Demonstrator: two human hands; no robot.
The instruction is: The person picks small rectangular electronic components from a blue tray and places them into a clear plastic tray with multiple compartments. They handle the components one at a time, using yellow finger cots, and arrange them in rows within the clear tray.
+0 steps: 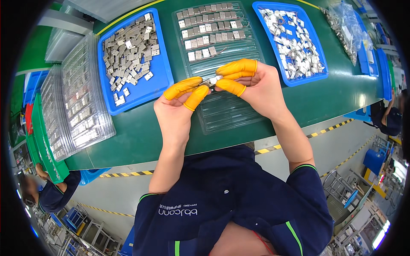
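Note:
Over the near part of a clear plastic blister tray [230, 112], my two hands meet, with yellow finger cots on thumbs and fingers. My left hand [178, 100] is closed in a pinch on a small metal shell [206, 82], mostly covered by the fingertips. A small white connector [215, 79] is pinched in my right hand [252, 83], touching or partly inside the shell; which of these cannot be made out. Several rows of silver-and-white connector pieces [207, 28] lie in the blister tray's far slots, some with thin wires.
To the left, a blue tray [164, 81] holds many flat metal shells [132, 47]. Another blue tray [304, 82] at right holds white connectors [294, 47] with wires. Stacked filled blister trays [85, 98] stand far left. A plastic bag [344, 25] lies far right on the green table [132, 143].

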